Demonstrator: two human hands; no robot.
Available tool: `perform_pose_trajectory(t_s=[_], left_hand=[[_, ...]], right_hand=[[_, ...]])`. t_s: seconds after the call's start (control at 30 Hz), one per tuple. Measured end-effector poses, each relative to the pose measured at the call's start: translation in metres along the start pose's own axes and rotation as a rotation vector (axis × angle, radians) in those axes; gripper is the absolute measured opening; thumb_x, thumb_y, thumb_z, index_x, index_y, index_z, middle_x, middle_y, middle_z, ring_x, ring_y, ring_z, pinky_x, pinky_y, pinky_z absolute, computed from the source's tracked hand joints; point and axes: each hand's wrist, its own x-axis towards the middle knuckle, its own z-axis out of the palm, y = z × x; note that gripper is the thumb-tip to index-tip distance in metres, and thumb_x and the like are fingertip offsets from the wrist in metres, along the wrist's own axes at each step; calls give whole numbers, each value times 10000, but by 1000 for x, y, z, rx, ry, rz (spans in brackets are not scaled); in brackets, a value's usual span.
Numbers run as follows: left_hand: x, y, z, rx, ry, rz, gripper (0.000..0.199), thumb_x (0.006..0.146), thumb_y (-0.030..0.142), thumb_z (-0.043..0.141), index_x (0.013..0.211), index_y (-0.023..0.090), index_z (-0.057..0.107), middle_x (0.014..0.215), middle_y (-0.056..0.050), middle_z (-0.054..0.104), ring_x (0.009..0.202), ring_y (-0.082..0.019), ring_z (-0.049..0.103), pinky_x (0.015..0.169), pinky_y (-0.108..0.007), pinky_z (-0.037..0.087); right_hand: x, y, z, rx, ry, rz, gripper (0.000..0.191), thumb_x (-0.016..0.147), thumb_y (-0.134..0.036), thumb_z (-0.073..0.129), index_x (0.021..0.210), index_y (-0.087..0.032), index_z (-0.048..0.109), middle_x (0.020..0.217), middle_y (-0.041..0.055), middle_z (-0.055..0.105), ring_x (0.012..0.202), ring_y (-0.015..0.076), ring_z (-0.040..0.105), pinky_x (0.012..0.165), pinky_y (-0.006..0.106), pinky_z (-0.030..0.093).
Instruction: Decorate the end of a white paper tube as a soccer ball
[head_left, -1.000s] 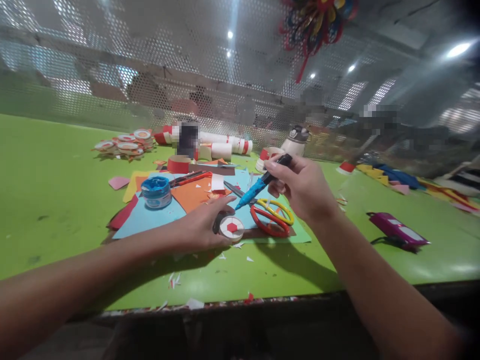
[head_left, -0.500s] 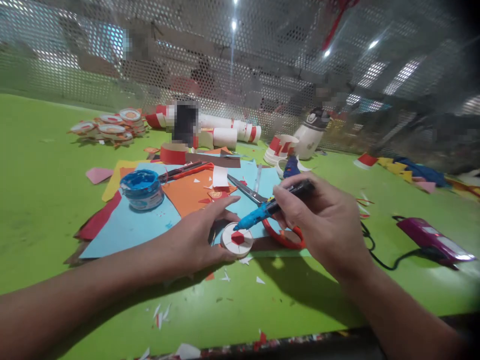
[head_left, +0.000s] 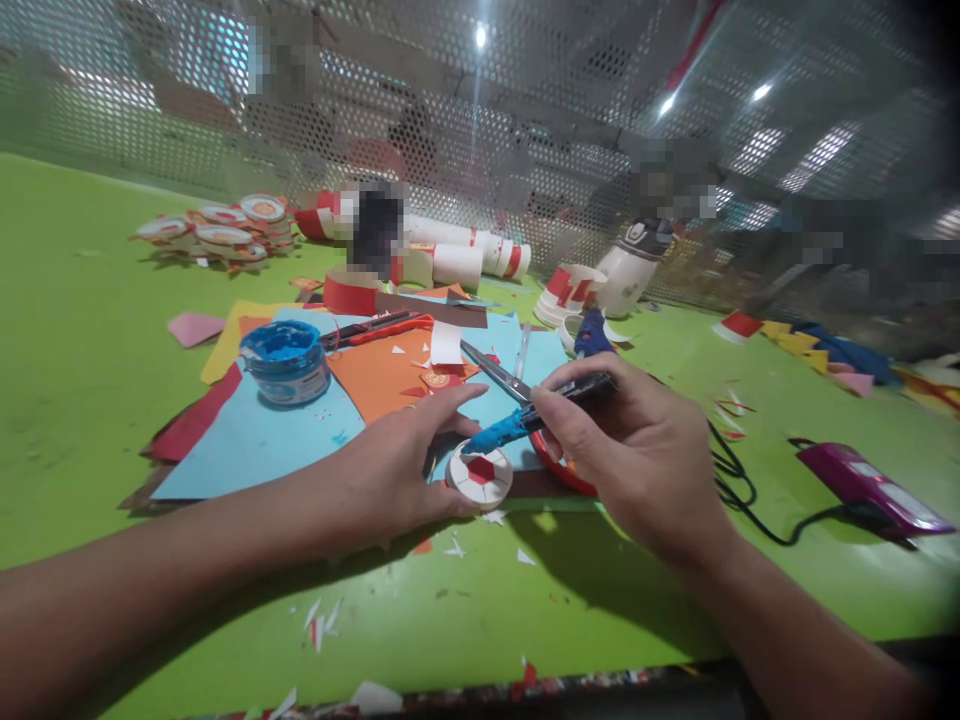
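Observation:
My left hand [head_left: 401,465] steadies a small round white disc [head_left: 491,490] between thumb and fingers, low over the paper's front edge. On the disc's face is a red many-sided shape with thin dark lines running out to the rim. In my right hand [head_left: 637,445] is a black marker pen [head_left: 574,392], its front part coated in blue. The pen's tip is at the disc's upper left edge. Partly behind that hand lie scissors [head_left: 499,372] with red-orange handles. An opened jar of blue paint [head_left: 289,375] stands on light blue paper [head_left: 247,450] to the left.
Stacked round paper pieces [head_left: 225,235] sit at the back left. White and red paper tubes [head_left: 457,262], a red ring [head_left: 349,294] and a white jug [head_left: 630,270] stand farther back. At right lies a purple device [head_left: 862,485] with a black cord. Paper scraps [head_left: 322,625] dot the green table [head_left: 450,620].
The pen tip has shifted slightly left along the disc's upper edge, and my right hand has moved a little left with it. My left hand keeps its hold. The view has shifted slightly.

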Motion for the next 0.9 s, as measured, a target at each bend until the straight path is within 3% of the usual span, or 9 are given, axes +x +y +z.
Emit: perform_pose_trajectory(t_s=[0.5,0.9], left_hand=[[0,3,0,18,15,10,935,645,231,797,1463,196,346,1195,-126,664,1043,-286,626,902,-427,485],[0,1,0,16,8,39,917,660,243,784,1460,208,340,1198,-115,670,1054,-286,628,898,-417,487]], right_hand=[[-2,2,1,56,-46,55,102,873,-272,656,824,-199,603,734,-24,632,515,66,503,482,220,415],[-1,4,3,22,-31,41,103,865,-275,665,816,-204,608,697,-30,626,512,79,509,480,224,418]])
